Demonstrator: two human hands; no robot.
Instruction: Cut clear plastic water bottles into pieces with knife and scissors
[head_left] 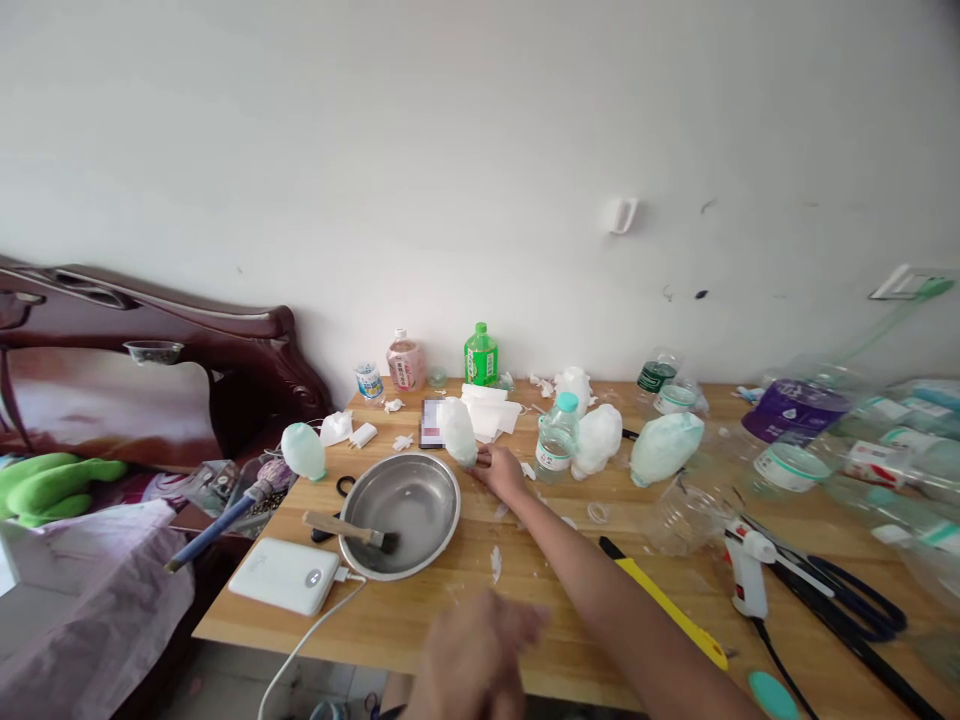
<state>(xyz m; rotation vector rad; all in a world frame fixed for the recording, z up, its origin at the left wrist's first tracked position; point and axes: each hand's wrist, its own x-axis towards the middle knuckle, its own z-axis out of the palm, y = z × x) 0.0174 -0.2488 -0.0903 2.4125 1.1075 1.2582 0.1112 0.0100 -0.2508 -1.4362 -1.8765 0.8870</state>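
Observation:
My right hand (500, 474) reaches across the table, its fingers closed at the lower end of a white, paper-covered rounded form (456, 428), which tilts slightly. My left hand (480, 650) is near the front edge, smeared by motion, its fingers unclear. Left of the right hand sits a steel basin (420, 520), with a wooden-handled brush (352, 530) resting across its rim. Behind the held form are white paper sheets (489, 412) and a flat, dark-edged thing (430, 436). To the right, a water bottle (557, 445) with a teal cap stands by another paper-covered form (598, 440).
A pale green wrapped form (304, 451) and a white power bank (286, 575) are on the left. Rightward are a yellow cutter (671, 610), a glue gun (748, 575), black-handled scissors (855, 595) and several cut plastic bottles. A green bottle (481, 358) stands by the wall.

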